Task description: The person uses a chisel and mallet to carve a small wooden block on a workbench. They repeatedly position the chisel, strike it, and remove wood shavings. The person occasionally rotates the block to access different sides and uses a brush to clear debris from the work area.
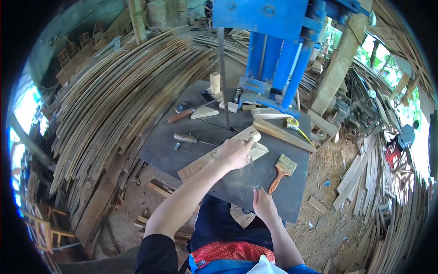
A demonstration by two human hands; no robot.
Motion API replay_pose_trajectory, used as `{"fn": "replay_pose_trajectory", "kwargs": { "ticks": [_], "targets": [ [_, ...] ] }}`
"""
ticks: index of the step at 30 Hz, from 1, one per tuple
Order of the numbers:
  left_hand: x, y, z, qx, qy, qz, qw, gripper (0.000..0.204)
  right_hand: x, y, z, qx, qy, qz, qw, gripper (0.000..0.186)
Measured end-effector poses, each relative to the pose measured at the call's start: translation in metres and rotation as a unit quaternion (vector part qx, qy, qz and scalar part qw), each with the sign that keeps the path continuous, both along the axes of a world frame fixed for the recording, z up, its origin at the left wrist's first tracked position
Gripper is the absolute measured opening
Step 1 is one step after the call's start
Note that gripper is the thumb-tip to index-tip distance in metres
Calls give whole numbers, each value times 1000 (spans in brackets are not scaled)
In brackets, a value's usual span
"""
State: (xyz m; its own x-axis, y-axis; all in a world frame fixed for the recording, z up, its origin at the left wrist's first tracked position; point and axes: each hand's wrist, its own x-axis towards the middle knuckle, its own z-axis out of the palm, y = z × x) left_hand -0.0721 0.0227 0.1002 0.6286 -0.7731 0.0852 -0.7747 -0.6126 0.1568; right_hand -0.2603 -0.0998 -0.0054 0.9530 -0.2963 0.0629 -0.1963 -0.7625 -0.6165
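Observation:
A long pale wooden piece [198, 166] lies aslant on the dark metal table [223, 187], with a notched or angled part near its far end. My left hand [235, 153] grips it from above near that end, the index finger stretched along the top. My right hand [265, 205] is closed at the table's near edge. A small dark tip shows at its thumb, and a thin blurred line runs up from it; I cannot make out what it holds. A paintbrush [284, 170] with a wooden handle lies to the right, and a wooden-handled tool [186, 137] to the left.
A blue bandsaw [260, 16] with its upright blade [222, 77] rises at the table's far side. A yellow tape measure [293, 123], a wooden beam [280, 133] and several offcuts lie near it. Long planks [114, 96] are stacked at left, loose boards [356, 176] at right.

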Motion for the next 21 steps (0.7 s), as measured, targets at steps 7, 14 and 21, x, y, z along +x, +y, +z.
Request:
{"fn": "replay_pose_trajectory", "kwargs": {
  "ticks": [7, 14, 21],
  "targets": [
    [-1, -7, -6, 33, -36, -14, 999, 62, 15, -7, 4, 7, -19, 34, 999, 33],
    [-8, -24, -8, 29, -59, 37, 997, 58, 69, -16, -7, -22, -78, 25, 996, 34],
    [3, 1, 1, -7, -6, 41, 999, 59, -6, 2, 1, 23, -6, -7, 1000, 29]
  ]
}}
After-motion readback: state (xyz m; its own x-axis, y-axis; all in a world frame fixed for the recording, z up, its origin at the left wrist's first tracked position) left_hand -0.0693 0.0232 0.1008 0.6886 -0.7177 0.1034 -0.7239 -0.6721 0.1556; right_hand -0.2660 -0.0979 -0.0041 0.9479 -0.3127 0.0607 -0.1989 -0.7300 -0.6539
